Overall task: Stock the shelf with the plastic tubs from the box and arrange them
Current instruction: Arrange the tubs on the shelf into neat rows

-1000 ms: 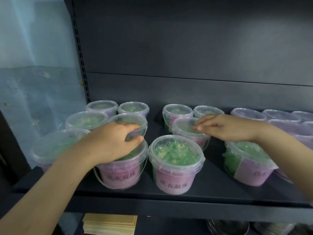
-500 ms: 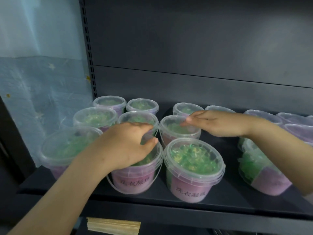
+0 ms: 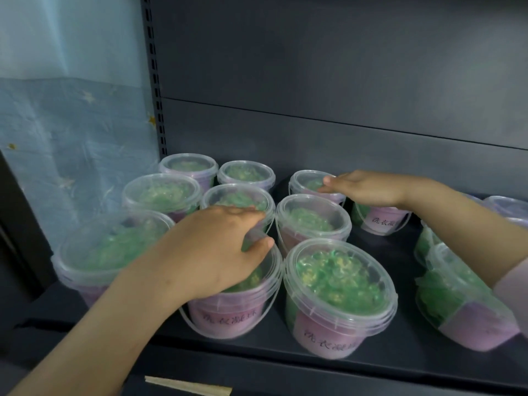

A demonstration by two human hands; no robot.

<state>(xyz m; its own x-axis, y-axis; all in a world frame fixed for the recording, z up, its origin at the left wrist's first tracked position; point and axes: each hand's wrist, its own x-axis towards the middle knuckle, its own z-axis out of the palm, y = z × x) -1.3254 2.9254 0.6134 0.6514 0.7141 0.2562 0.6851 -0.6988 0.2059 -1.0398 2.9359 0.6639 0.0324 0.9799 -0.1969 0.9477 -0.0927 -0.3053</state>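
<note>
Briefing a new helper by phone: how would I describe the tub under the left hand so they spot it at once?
Look at the dark shelf and follow its front edge. The pink-labelled tub stands second from the left there. Alone in that row, it has the left hand curled over its lid; the front tub to its right shows a bare lid.

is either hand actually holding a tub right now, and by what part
The left hand grips the front tub from above by its lid rim. The right hand only rests flat on a back tub.
</note>
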